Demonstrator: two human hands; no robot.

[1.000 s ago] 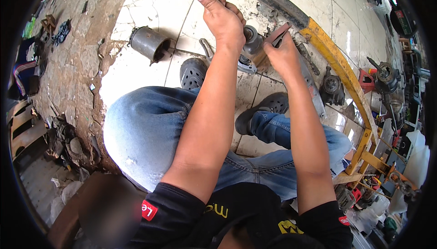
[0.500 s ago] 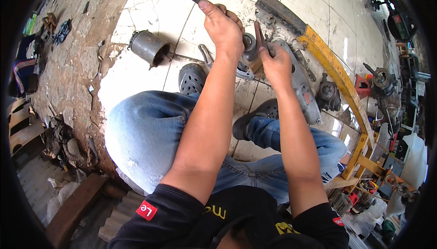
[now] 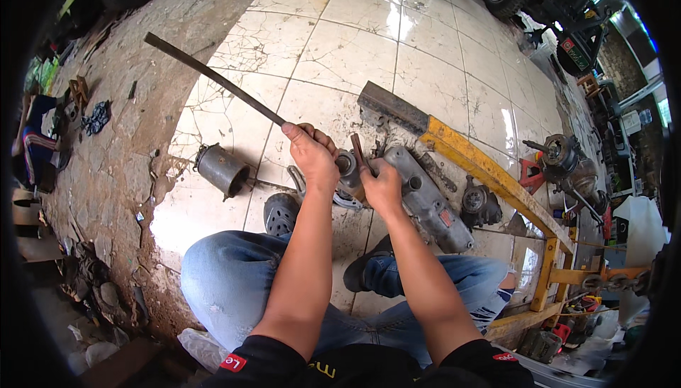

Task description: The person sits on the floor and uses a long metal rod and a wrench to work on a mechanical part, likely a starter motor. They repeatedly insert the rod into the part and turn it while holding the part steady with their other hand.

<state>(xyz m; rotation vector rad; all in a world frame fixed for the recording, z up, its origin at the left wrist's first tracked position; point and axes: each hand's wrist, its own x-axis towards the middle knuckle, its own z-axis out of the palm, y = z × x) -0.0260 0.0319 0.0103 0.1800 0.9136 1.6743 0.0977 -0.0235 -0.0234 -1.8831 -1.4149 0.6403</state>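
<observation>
My left hand (image 3: 312,155) is closed round the lower end of a long dark metal rod (image 3: 213,76), which slants away up to the left. My right hand (image 3: 383,188) grips a short flat brownish metal bar (image 3: 357,148), held nearly upright; its exact kind is unclear. Between my hands on the floor stands a round grey metal part (image 3: 348,166) with an open top, partly covered by my right hand. A silver metal part with an eye at its end (image 3: 296,180) lies beside my left wrist, mostly hidden.
A grey metal engine cover (image 3: 418,196) lies right of my right hand. Left stands a hollow dark cylinder (image 3: 223,170). A yellow steel frame (image 3: 489,175) arcs across the right side. Beyond it are a dark round machine part (image 3: 480,203) and a red stand (image 3: 530,175).
My view has tilted up, so the rod's far end and more floor now show. Both hands sit lower in the picture and keep their grip on the rod and the bar.
</observation>
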